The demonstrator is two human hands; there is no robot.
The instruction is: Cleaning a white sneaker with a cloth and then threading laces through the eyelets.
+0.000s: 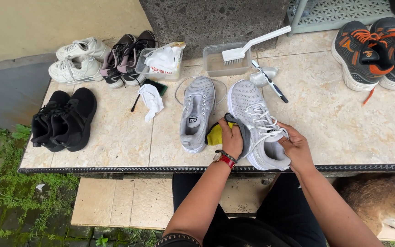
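Note:
A light grey laced sneaker (252, 110) lies on the tiled ledge (344, 132) near its front edge. My right hand (296, 146) grips the sneaker's heel and white laces. My left hand (231, 137), with a red watch at the wrist, presses a yellow and grey cloth (214, 134) against the shoe's inner side. The matching grey sneaker (198, 112) lies just to the left, its loose lace looped around its toe.
A white long-handled brush (252, 44) rests on a clear tub (226, 61). A toothbrush (270, 82), a white rag (152, 100) and a tub of wipes (162, 61) lie nearby. Black (65, 120), white (76, 59), pink-grey (124, 57) and orange-black (376, 50) shoe pairs stand around. An animal's fur (380, 196) shows below right.

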